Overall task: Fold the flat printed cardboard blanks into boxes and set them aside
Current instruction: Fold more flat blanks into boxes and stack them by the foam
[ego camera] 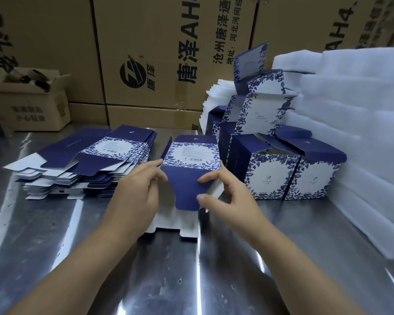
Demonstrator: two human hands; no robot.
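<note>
Gripping what, that left hand [137, 192]?

The half-opened blank [191, 155], held by its left edge, fingers curled against it.

And the right hand [228, 196]?

Its thumb and forefinger pinch the dark blue flap that hangs toward the person.

Where does the blank sit?

At the middle of the counter [191, 280], with its lower white flaps resting on the steel. It is between the stack of flat blanks [89, 164] on the left and the folded boxes [293, 176] on the right.

What lies behind them?

White foam sheets [350, 133] sit beside the boxes, and brown cartons [168, 53] stand along the back.
</note>
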